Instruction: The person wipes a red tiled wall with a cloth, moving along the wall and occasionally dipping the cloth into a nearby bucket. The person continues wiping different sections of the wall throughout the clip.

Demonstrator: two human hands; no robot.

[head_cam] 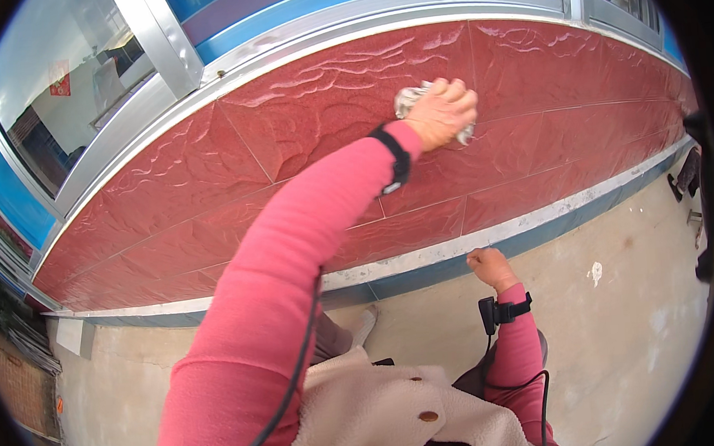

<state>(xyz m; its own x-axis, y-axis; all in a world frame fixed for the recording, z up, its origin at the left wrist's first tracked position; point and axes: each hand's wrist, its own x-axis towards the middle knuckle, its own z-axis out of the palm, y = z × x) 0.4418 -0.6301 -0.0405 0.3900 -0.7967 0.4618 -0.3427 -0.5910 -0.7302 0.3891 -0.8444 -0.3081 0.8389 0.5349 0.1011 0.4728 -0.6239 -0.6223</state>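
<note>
Pressed against the red wall tiles point(320, 118) is a crumpled whitish cloth point(409, 97), partly hidden under my left hand point(443, 114). The fingers of that hand are bent over the cloth, and its edges show on both sides. The tiles have a rough, wavy stone-like relief with thin joints between them. My right hand point(493, 268) is lower down, in front of the wall's foot, with its fingers curled and nothing visible in them. Each wrist wears a black strap; a small black device point(488, 315) sits on the right one.
Above the tiles runs a metal window frame point(381, 14) with glass panes point(78, 68). A grey-blue skirting point(409, 281) borders the concrete floor point(585, 344). A pale block point(74, 337) stands at left. Black cables hang along both arms. A shoe point(675, 188) shows at far right.
</note>
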